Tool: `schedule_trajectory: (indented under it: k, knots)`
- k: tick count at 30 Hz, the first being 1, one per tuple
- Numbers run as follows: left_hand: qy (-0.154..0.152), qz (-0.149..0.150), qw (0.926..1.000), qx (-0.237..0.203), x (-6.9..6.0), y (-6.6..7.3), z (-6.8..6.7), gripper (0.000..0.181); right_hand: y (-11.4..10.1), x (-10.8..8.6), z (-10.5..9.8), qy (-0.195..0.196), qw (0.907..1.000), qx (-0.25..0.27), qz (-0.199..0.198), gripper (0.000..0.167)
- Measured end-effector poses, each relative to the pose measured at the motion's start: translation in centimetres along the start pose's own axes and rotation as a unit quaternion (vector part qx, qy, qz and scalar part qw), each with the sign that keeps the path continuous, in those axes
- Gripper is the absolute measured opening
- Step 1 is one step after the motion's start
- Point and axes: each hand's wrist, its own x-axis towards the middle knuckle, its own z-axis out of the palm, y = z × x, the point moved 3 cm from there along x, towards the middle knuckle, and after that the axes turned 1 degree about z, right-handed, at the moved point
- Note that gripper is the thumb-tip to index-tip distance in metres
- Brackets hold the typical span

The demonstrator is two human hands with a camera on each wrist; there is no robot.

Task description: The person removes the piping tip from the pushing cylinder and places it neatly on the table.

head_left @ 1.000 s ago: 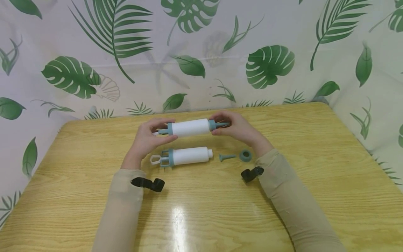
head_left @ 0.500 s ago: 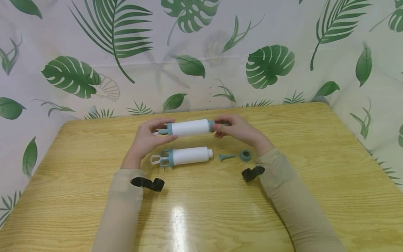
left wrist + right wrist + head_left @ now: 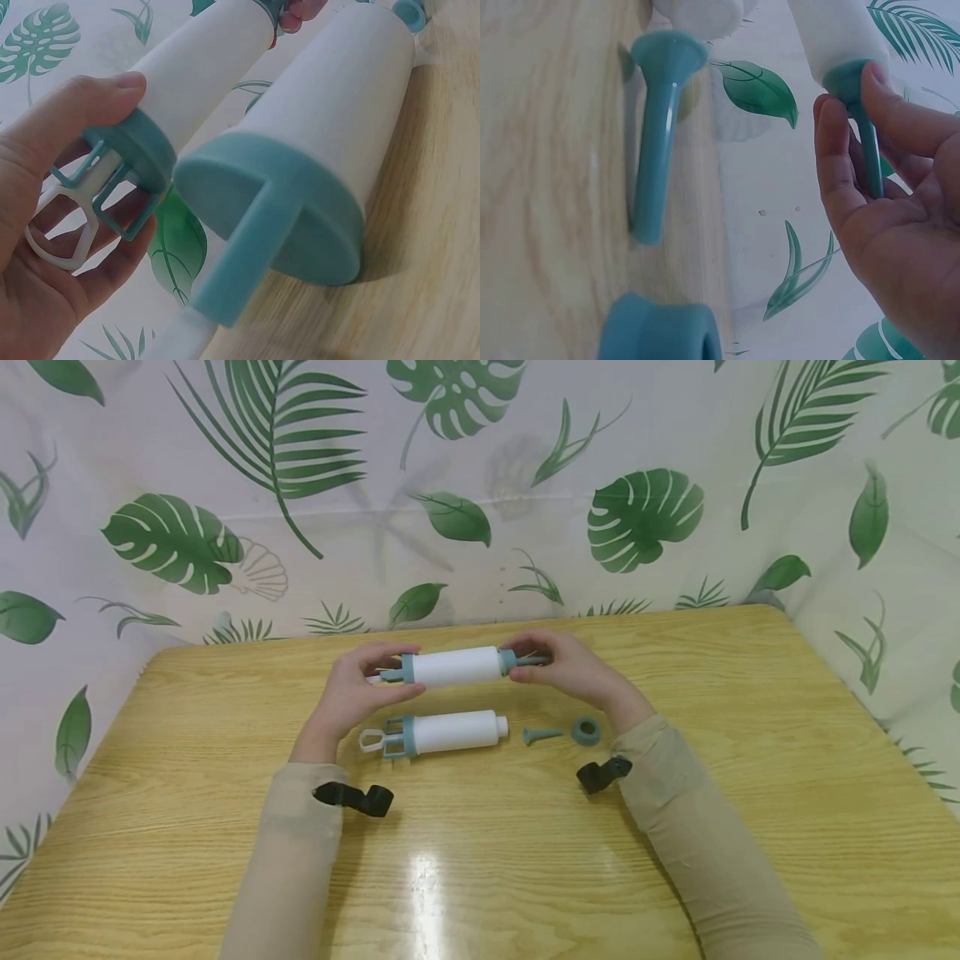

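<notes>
A white sausage-stuffer syringe (image 3: 456, 667) with teal end fittings is held above the table, nearly level. My left hand (image 3: 360, 683) grips its teal collar (image 3: 142, 146), and the white pull handle (image 3: 64, 225) sits inside the palm. At the other end my right hand (image 3: 566, 667) pinches the teal screw ring (image 3: 847, 79) between thumb and fingers. A slim teal nozzle (image 3: 870, 150) runs from that ring into the right palm. Below lies a second stuffer syringe (image 3: 453, 732), its spout bare. Beside it are a loose teal nozzle (image 3: 542, 735) and a loose teal ring (image 3: 586, 731).
The parts lie on a wooden table (image 3: 480, 843) that ends at a leaf-printed cloth (image 3: 525, 527) behind. A black wrist camera (image 3: 356, 797) sticks out from the left sleeve, another black camera (image 3: 603, 773) from the right.
My right fingers wrapped over the screw ring and nozzle half a second ago; now they have shifted back round the ring, with the nozzle showing again. The left hand holds the syringe steady.
</notes>
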Motion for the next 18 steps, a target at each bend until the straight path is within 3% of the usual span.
schedule_trajectory:
  k: [18]
  knots:
    - [0.008, -0.013, 0.9997, 0.018, 0.2, -1.2, -0.2, 0.054, 0.1, 0.0, -0.2, 0.019, 0.9997, -0.01, -0.013, 0.039]
